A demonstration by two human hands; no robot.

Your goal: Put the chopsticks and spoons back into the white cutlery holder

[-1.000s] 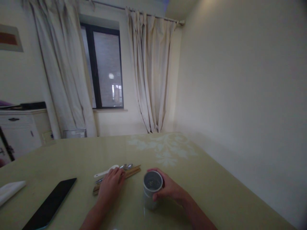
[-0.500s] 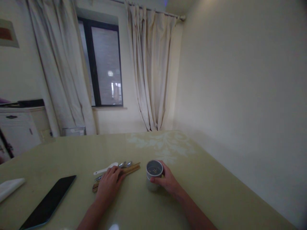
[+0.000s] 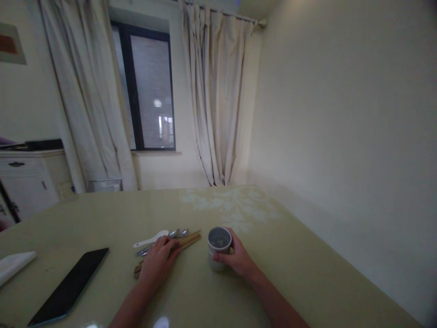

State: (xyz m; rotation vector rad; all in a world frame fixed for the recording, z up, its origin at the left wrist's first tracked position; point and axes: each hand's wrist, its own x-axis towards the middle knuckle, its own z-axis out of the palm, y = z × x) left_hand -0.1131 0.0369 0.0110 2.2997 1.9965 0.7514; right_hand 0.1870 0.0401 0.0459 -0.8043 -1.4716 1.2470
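Observation:
My left hand (image 3: 159, 262) is closed over a bundle of wooden chopsticks (image 3: 191, 239), which lies slantwise on the table. Both ends of the bundle stick out past the fingers. Just beyond that hand lie a white spoon (image 3: 152, 239) and two metal spoons (image 3: 175, 233), whose handles are partly covered. To the right, a grey utensil holder (image 3: 215, 262) stands upright, and small holes show in its bottom. Thumb and fingers of my right hand (image 3: 241, 259) wrap round its right side; some fingertips are hidden behind it.
A black tablet-like slab (image 3: 70, 287) lies at the left of the glossy greenish table (image 3: 112, 214). Farther left is a white object (image 3: 15, 265), cut off by the picture's edge. A wall (image 3: 341, 182) runs along the table's right side; curtains and a window are behind.
My left hand and the chopsticks have shifted slightly to the right. The holder and my right hand stay in nearly the same place.

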